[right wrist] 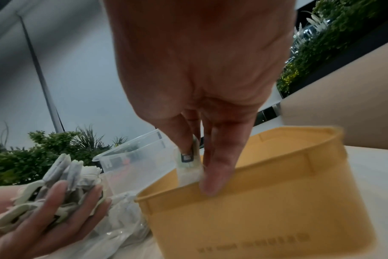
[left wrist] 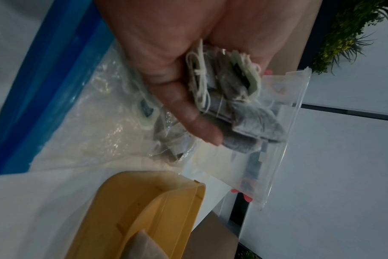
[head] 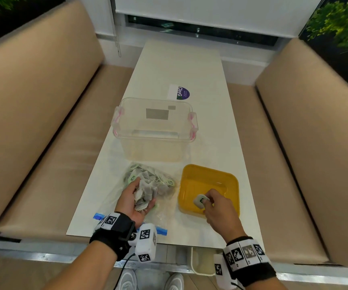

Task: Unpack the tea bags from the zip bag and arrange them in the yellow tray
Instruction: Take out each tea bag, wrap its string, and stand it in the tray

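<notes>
My left hand point(head: 136, 200) lies palm up over the zip bag point(head: 148, 206), fingers curled loosely round a bunch of tea bags point(head: 144, 195) with their strings and paper tags tangled together. My right hand point(head: 217, 208) is over the near left part of the yellow tray point(head: 229, 181), thumb and fingers pinching one tea bag point(head: 199, 200) by its tag end; from the right wrist view it hangs just inside the tray's near wall. The tray stands on the white table point(head: 179, 65), just right of the zip bag, and more tea bags are still inside the bag on its far side. Behind both stands a clear plastic box point(head: 154, 130).

The risks, as I judge them: the strings in my left palm look knotted, so pulling the next bag out could drag two or three along and spill them onto the table. My cupped grip is loose, and tilting the palm would let the bunch slide off. If I drop this one carelessly, it lands crumpled against the wall, not neatly arranged. The tray looks light; a knock from my knuckles could shift it toward the table's right edge.
</notes>
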A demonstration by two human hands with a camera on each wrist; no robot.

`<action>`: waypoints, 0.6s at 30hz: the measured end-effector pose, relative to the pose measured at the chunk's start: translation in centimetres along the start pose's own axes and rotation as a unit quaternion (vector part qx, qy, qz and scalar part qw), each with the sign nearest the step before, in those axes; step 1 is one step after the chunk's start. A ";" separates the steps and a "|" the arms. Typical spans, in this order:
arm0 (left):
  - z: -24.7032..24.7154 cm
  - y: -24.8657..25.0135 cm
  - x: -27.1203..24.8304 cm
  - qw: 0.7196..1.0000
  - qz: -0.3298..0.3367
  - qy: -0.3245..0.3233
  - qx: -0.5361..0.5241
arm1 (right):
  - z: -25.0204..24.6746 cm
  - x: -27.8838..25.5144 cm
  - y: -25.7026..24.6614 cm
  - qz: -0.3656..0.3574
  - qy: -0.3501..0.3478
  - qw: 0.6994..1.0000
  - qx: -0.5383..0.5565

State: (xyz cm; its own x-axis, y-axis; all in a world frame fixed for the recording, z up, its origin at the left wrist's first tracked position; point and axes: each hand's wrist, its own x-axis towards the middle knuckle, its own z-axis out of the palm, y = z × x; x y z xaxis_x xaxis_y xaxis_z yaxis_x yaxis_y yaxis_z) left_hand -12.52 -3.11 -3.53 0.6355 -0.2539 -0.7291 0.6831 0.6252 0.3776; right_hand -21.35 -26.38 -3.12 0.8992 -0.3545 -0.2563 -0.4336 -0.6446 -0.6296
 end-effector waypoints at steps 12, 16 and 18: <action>0.1 0.3 -0.2 1.000 0.000 -0.017 0.011 | -4.5 3.7 -2.3 -0.112 0.075 0.983 -0.122; 0.0 0.3 -0.1 1.000 0.001 -0.012 0.018 | -4.8 5.4 -1.5 -0.030 0.077 0.993 -0.083; -0.3 0.3 0.0 1.000 0.000 -0.006 0.024 | -4.5 5.9 -1.2 -0.021 0.072 0.994 -0.078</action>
State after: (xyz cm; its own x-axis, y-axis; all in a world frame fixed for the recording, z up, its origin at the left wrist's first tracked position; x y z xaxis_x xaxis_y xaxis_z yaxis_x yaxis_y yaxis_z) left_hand -12.43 -2.72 -3.65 0.6402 -0.2634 -0.7216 0.6989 0.5898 0.4047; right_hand -15.75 -30.73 -0.61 0.9041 -0.4108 -0.1172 -0.4094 -0.7548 -0.5125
